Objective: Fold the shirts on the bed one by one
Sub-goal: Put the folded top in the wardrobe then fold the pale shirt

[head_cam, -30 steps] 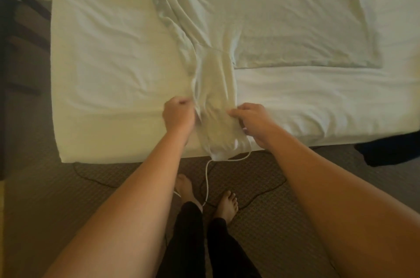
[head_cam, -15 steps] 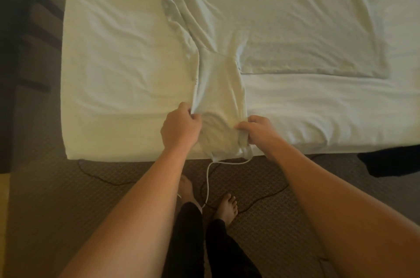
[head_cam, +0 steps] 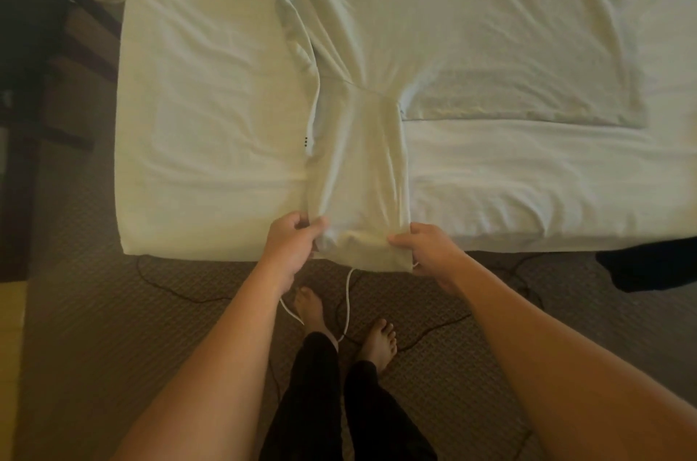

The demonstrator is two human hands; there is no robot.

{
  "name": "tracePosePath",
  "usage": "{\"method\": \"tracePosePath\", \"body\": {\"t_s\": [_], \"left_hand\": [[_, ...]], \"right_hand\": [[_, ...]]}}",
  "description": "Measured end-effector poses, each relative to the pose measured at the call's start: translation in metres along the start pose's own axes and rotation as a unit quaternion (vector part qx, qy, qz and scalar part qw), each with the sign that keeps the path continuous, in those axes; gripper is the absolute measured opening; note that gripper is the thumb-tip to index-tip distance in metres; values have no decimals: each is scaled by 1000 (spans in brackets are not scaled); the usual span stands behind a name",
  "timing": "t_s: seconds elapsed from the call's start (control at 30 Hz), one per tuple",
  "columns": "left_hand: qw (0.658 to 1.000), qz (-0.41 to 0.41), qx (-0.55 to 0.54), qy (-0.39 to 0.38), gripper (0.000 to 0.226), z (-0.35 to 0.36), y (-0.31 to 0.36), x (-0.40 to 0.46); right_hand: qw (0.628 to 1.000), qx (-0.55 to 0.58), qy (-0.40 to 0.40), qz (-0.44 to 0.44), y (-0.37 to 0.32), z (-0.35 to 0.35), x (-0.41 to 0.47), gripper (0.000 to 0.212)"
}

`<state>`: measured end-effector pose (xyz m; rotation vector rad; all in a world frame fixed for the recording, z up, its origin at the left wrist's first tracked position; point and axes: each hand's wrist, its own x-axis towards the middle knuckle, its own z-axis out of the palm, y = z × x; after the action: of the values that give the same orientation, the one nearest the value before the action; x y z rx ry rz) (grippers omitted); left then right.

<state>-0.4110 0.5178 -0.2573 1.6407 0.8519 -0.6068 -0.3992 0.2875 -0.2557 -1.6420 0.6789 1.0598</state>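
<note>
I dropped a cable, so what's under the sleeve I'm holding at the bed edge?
Under the sleeve lies the bed sheet. A white cable hangs from beneath its end toward the carpet. Anything else under the fabric is covered.

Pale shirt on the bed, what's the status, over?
Left hand and right hand each pinch the sleeve end of the pale cotton shirt. Sleeve overhangs the white bed edge. Thin white cable dangles below.
</note>
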Motion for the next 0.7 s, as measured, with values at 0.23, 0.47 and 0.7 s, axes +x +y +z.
{"method": "tracePosePath", "body": {"t_s": [0.23, 0.47, 0.7], "left_hand": [[963, 64, 246, 89, 19, -11, 24, 23], [946, 88, 284, 131, 54, 8, 92, 64], [985, 4, 32, 167, 28, -17, 72, 77]], "right_hand": [[938, -270, 192, -104, -39, -10, -1, 20], [957, -191, 185, -119, -93, -9, 24, 27], [955, -212, 187, -92, -95, -11, 26, 12]]}}
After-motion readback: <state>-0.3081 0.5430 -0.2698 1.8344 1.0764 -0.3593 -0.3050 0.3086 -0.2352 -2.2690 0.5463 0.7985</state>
